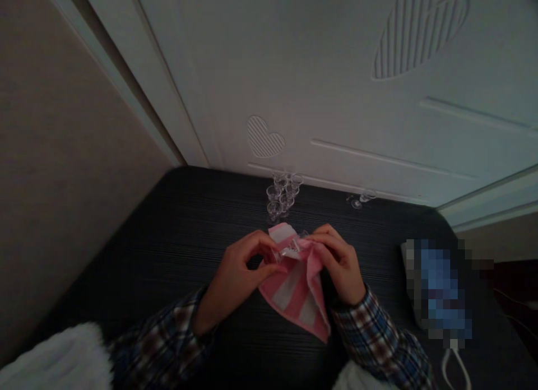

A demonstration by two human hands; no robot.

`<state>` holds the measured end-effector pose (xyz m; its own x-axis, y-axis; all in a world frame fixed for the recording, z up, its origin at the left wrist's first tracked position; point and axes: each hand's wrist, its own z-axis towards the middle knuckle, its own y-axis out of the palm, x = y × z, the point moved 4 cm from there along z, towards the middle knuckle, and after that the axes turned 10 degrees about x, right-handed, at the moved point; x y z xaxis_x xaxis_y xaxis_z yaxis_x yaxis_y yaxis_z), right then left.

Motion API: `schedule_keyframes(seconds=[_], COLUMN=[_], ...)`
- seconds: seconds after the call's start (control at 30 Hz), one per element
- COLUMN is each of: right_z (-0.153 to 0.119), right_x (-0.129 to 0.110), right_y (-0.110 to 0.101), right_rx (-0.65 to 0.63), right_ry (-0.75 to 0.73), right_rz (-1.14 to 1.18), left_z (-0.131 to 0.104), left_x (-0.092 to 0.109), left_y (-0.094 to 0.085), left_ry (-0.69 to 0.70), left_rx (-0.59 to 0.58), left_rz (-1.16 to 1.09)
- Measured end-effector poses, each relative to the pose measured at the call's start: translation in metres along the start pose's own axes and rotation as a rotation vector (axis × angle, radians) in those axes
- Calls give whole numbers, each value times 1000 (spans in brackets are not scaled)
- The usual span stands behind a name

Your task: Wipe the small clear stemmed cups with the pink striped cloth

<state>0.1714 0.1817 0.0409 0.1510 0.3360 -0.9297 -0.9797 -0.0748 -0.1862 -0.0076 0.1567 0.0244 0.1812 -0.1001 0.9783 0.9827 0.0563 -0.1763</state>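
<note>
In the middle of the head view, a pink and white striped cloth (290, 300) hangs between my two hands, above the dark table. A small clear stemmed glass (289, 249) sits partly wrapped in its upper edge. My left hand (247, 264) pinches one end of the glass between thumb and fingers. On the other side, my right hand (341, 262) is closed on the bunched cloth around the glass's other end, which the folds mostly hide.
Several small stemmed glasses (277, 195) stand grouped behind my hands. Further right, more small glassware (363, 198) sits near the white panel (336, 115) at the back. A blurred blue and grey object (439, 292) with a white loop (456, 367) lies on the table (176, 233).
</note>
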Motion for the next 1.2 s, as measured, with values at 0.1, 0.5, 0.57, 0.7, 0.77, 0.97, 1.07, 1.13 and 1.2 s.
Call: schedule_keyframes(seconds=[0.1, 0.5, 0.57, 0.7, 0.77, 0.97, 1.07, 1.13, 1.2], right_z=[2, 4, 3, 1, 0, -4, -4, -4, -3], right_x=[7, 9, 7, 4, 2, -3, -4, -3, -3], right_y=[-2, 1, 2, 3, 3, 3, 2, 1, 0], right_rx=[-77, -97, -70, -34, -22, 26, 40, 44, 54], right_ry=[100, 79, 42, -30, -60, -134, -153, -158, -153], right_rz=[140, 79, 26, -84, -122, -192, -221, -235, -246], left_z=[2, -4, -4, -4, -4, -6, -8, -7, -6], left_x=[-2, 6, 7, 4, 2, -9, -16, -17, -14], left_y=[1, 0, 0, 1, 2, 13, 20, 21, 20], left_ry=[-50, 122, 136, 14, -71, -349, -476, -451, -360], left_rx=[6, 58, 62, 16, -31, -243, -340, -311, -252], left_rz=[-71, 92, 115, 20, -72, -360, -456, -449, -384])
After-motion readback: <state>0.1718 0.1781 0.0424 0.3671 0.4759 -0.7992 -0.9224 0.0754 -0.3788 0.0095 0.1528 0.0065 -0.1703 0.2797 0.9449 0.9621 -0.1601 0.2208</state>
